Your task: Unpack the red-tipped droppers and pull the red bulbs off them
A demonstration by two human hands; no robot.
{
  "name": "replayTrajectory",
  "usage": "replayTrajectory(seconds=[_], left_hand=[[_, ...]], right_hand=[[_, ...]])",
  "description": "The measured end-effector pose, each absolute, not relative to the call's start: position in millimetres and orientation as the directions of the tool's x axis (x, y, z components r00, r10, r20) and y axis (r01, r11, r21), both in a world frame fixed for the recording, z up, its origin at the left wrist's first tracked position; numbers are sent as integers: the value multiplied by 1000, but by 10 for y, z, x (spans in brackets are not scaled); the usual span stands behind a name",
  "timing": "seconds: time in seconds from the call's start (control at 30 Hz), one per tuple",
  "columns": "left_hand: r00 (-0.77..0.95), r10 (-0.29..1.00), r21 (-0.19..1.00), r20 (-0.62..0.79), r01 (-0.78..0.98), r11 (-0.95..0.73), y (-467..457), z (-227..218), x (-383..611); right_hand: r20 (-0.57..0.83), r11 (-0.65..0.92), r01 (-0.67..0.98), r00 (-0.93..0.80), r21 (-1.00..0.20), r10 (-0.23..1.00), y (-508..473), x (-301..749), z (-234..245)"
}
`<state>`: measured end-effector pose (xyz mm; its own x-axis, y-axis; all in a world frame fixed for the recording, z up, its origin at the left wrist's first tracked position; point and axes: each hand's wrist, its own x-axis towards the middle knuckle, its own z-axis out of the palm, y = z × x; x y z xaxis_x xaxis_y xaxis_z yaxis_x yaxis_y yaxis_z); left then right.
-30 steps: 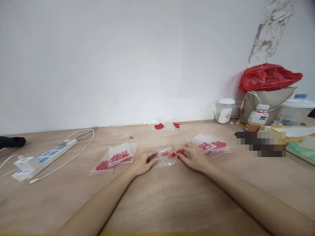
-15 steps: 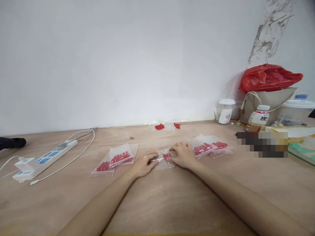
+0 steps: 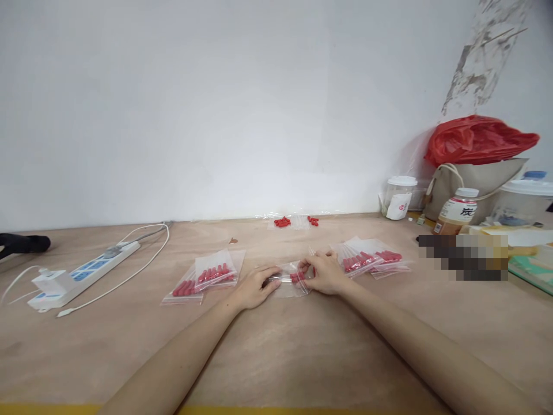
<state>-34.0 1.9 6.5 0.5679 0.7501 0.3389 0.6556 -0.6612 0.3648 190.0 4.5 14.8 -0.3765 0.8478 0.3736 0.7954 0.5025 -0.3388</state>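
Note:
A clear plastic zip bag lies on the table between my hands, with small red pieces showing through its right part. My left hand holds the bag's left edge between thumb and fingers. At the right end, my right hand pinches the bag beside the red pieces; its fingertips partly hide them. To the left lie overlapping filled bags with red pieces in rows. More filled bags overlap just beyond my right hand.
Loose red pieces lie on clear plastic by the wall, with a smaller red group beside them. A white power strip with cables is at left. A lidded cup, a drink bottle and a red plastic bag stand right.
The view has shifted slightly. My right hand's fingers have moved a little at the bag's right end, and more of the red pieces inside now show. My left hand keeps its hold.

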Motion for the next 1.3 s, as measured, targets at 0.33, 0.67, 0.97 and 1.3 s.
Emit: replayTrajectory(seconds=[0.33,0.67,0.97,1.3], left_hand=[[576,753,370,319,655,-658,11,76,-348],[587,745,320,315,674,-666,22,77,-369],[371,854,214,366,859,-465,-35,-1,-250],[428,832,69,354,875,-480,-11,224,-99]], right_hand=[[399,579,782,-467,-230,789,36,1910,190],[339,489,352,-408,-798,848,83,2200,265],[701,496,693,19,-523,713,1,2656,244],[602,521,849,-465,95,649,0,2690,-120]])
